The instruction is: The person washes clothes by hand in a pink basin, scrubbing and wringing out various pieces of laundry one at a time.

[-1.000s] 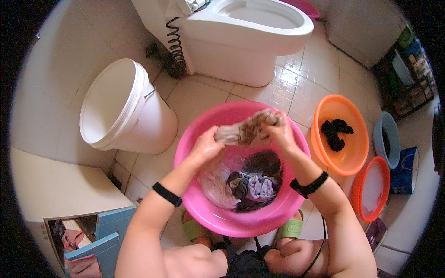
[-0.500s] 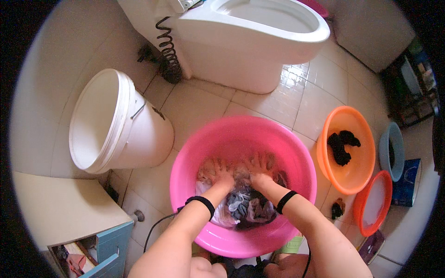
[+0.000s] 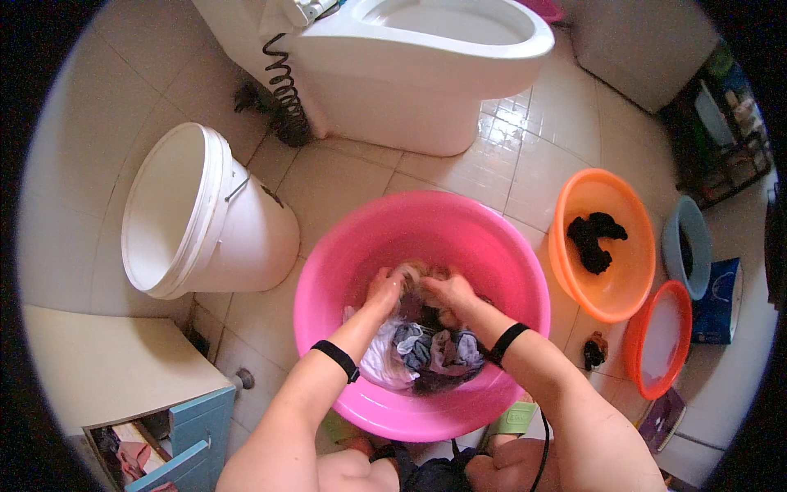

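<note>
A large pink basin (image 3: 344, 246) stands on the floor before me with wet laundry and water in it. Toward its far side, my left hand (image 3: 385, 291) and my right hand (image 3: 451, 293) are curled around a light beige wet cloth (image 3: 412, 271) bunched between them. The fingers are partly hidden by the cloth and by the backs of my hands. Nearer to me lie a white cloth (image 3: 384, 357), a grey-blue cloth (image 3: 413, 348) and a mauve-grey cloth (image 3: 443, 353). Dark fabric (image 3: 436, 382) shows beneath them. Each wrist carries a black band.
A white bucket (image 3: 254, 238) stands left, above a cabinet (image 3: 106, 353) with blue doors ajar. The toilet (image 3: 393, 98) is ahead. At right are an orange basin (image 3: 602, 303) holding black cloth (image 3: 592, 242), a blue basin (image 3: 699, 246), a red basin (image 3: 635, 344) and a dark clump (image 3: 596, 350).
My hands were spread flat on the laundry in the water. They have closed and come together, with the beige cloth gathered up between them. The view has shifted slightly.
</note>
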Demonstrator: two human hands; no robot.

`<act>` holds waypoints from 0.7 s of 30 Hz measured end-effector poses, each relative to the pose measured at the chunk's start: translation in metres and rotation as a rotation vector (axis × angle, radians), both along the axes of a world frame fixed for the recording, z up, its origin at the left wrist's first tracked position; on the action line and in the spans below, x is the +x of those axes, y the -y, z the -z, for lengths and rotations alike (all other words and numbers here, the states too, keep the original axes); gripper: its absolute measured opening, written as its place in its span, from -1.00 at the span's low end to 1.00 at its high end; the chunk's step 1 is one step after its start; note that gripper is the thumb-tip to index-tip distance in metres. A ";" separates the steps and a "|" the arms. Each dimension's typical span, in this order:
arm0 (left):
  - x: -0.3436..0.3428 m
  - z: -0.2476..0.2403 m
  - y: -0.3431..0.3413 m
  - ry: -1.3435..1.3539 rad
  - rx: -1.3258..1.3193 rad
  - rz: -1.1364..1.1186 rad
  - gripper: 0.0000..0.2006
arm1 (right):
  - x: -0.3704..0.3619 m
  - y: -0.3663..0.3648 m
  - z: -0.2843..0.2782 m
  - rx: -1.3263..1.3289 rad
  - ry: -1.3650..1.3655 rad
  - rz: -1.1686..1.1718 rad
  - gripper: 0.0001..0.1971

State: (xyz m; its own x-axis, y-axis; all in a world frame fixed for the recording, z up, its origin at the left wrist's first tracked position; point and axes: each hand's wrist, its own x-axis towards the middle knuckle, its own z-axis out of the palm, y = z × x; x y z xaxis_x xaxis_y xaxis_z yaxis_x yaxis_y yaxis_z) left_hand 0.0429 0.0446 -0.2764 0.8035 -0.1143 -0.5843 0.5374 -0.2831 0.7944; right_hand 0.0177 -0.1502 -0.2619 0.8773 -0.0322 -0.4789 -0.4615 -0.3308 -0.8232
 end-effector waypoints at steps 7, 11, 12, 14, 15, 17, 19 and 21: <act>0.003 -0.077 -0.002 -0.552 -0.816 -0.204 -0.22 | -0.031 -0.087 -0.161 0.019 0.170 0.053 -0.48; -0.011 -0.032 -0.032 -0.236 -0.684 -0.413 -0.54 | -0.038 -0.101 -0.181 -0.207 0.272 -0.089 -0.59; -0.020 -0.102 0.049 -0.182 -0.590 -0.332 -0.69 | -0.032 -0.042 -0.153 -0.305 0.334 -0.061 -0.65; -0.007 -0.098 0.020 -0.154 -0.432 -0.386 -0.70 | -0.026 -0.063 -0.164 -0.384 0.334 -0.118 -0.67; -0.001 -0.095 0.014 -0.157 -0.310 -0.403 -0.71 | -0.020 -0.065 -0.161 -0.418 0.333 -0.134 -0.68; 0.008 -0.101 0.012 -0.105 -0.121 -0.426 -0.70 | -0.004 -0.050 -0.135 -0.542 0.359 -0.051 -0.69; 0.011 -0.128 0.009 0.223 0.505 0.048 -0.67 | 0.010 -0.021 -0.122 -0.644 0.289 -0.033 -0.64; 0.010 -0.112 -0.001 0.158 0.557 0.147 -0.47 | 0.010 -0.008 -0.107 -0.702 0.348 -0.114 -0.53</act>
State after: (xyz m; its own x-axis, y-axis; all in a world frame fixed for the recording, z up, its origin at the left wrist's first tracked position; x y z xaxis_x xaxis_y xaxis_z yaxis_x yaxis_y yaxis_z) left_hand 0.0531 0.0453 -0.1640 0.8847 0.0583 -0.4625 0.3482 -0.7424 0.5724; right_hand 0.0280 -0.1423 -0.1554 0.9890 -0.1257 -0.0779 -0.1478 -0.8561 -0.4953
